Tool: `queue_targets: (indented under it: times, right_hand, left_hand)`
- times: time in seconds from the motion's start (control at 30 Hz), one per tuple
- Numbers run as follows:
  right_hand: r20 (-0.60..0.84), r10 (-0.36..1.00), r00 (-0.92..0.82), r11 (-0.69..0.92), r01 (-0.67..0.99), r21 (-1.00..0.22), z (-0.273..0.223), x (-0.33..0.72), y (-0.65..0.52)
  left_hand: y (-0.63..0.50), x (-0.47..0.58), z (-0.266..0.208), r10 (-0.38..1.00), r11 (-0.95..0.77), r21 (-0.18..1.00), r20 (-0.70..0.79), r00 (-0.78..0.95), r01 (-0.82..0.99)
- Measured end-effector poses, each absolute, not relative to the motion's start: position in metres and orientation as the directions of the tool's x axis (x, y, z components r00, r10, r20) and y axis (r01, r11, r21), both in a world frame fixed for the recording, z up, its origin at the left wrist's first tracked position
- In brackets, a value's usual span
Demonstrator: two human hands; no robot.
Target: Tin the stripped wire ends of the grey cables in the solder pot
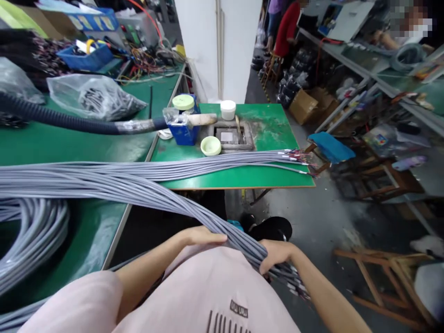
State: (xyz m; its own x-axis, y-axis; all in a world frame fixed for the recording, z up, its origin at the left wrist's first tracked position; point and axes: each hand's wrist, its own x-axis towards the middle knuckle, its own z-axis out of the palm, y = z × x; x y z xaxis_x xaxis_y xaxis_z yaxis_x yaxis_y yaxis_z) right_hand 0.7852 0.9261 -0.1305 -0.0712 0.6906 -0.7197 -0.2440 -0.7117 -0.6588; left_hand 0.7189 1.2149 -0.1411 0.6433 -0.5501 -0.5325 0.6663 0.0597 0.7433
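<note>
A thick bundle of grey cables (194, 208) runs from the left bench down across my front. My right hand (277, 254) is wrapped round it near its end, where stripped wire tips hang out below. My left hand (204, 236) lies against the underside of the same bundle, thumb along it; its other fingers are hidden behind the cables and my shirt. A second group of grey cables (215, 162) lies across the green table, its white-tagged ends with thin coloured wires at the right edge. Coiled grey cable (41, 231) rests on the left bench.
On the green table (270, 129) stand a blue box (182, 133), a white tub (228, 110), a pale green lid (211, 145) and a soldering pot (227, 135). A dark hose (86, 124) crosses the left bench. Wooden stools (388, 277) stand at right; people are beyond.
</note>
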Motion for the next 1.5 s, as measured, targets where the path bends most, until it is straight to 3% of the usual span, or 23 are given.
queue_targets:
  times: [0.07, 0.13, 0.2, 0.3, 0.37, 0.47, 0.6, 0.73, 0.87, 1.03, 1.2, 1.33, 1.43, 1.5]
  right_hand:
    - [-0.747, 0.659, -0.093, -0.742, -0.243, -0.624, -0.11, 0.787, 0.924]
    - [-0.743, 0.669, -0.021, -0.739, -0.126, -0.662, -0.1, 0.791, 0.928]
    - [-0.772, 0.632, 0.074, -0.775, 0.094, -0.625, -0.102, 0.793, 0.938]
    - [-0.836, 0.495, 0.236, -0.819, 0.447, -0.359, -0.118, 0.79, 0.961]
    - [-0.838, 0.467, 0.282, -0.782, 0.574, -0.243, -0.126, 0.788, 0.979]
    - [-0.871, 0.431, 0.236, -0.746, 0.637, -0.196, -0.126, 0.796, 1.003]
    - [-0.877, 0.401, 0.263, -0.777, 0.605, -0.174, -0.114, 0.818, 1.015]
    - [-0.728, 0.509, 0.459, -0.824, 0.505, -0.257, -0.105, 0.832, 1.011]
    - [-0.575, 0.577, 0.581, -0.817, 0.423, -0.392, -0.109, 0.825, 1.006]
    - [-0.561, 0.602, 0.568, -0.796, 0.373, -0.477, -0.124, 0.808, 0.999]
    - [-0.461, 0.63, 0.625, -0.754, 0.349, -0.557, -0.117, 0.813, 0.988]
    - [-0.359, 0.646, 0.674, -0.689, 0.311, -0.655, -0.105, 0.827, 0.986]
    - [-0.279, 0.652, 0.705, -0.532, 0.163, -0.831, -0.104, 0.835, 0.991]
    - [-0.264, 0.645, 0.717, -0.336, -0.044, -0.941, -0.106, 0.841, 0.996]
  left_hand:
    - [1.227, 0.725, -0.118, -0.607, -0.275, 0.874, -0.482, 0.632, 0.401]
    - [1.234, 0.736, -0.088, -0.716, -0.433, 0.898, -0.395, 0.576, 0.077]
    - [1.24, 0.752, -0.055, -0.848, -0.376, 0.908, -0.257, 0.463, -0.186]
    - [1.253, 0.783, -0.014, -0.875, -0.295, 0.899, -0.117, 0.471, -0.325]
    - [1.264, 0.809, -0.004, -0.817, -0.348, 0.849, -0.067, 0.573, -0.397]
    - [1.27, 0.851, -0.017, -0.617, -0.609, 0.622, 0.019, 0.787, -0.492]
    - [1.251, 0.895, -0.051, -0.504, -0.805, 0.309, 0.095, 0.859, -0.507]
    - [1.223, 0.914, -0.069, -0.439, -0.861, 0.193, 0.184, 0.879, -0.471]
    - [1.21, 0.924, -0.075, -0.39, -0.884, 0.187, 0.214, 0.896, -0.429]
    - [1.206, 0.928, -0.073, -0.13, -0.939, 0.286, 0.222, 0.966, -0.192]
    - [1.193, 0.91, -0.073, -0.32, -0.914, 0.194, 0.197, 0.927, -0.357]
    - [1.178, 0.903, -0.072, -0.3, -0.937, 0.14, 0.154, 0.942, -0.321]
    - [1.169, 0.908, -0.068, -0.263, -0.953, 0.137, 0.079, 0.962, -0.272]
    - [1.165, 0.909, -0.064, -0.296, -0.941, 0.163, 0.03, 0.955, -0.297]
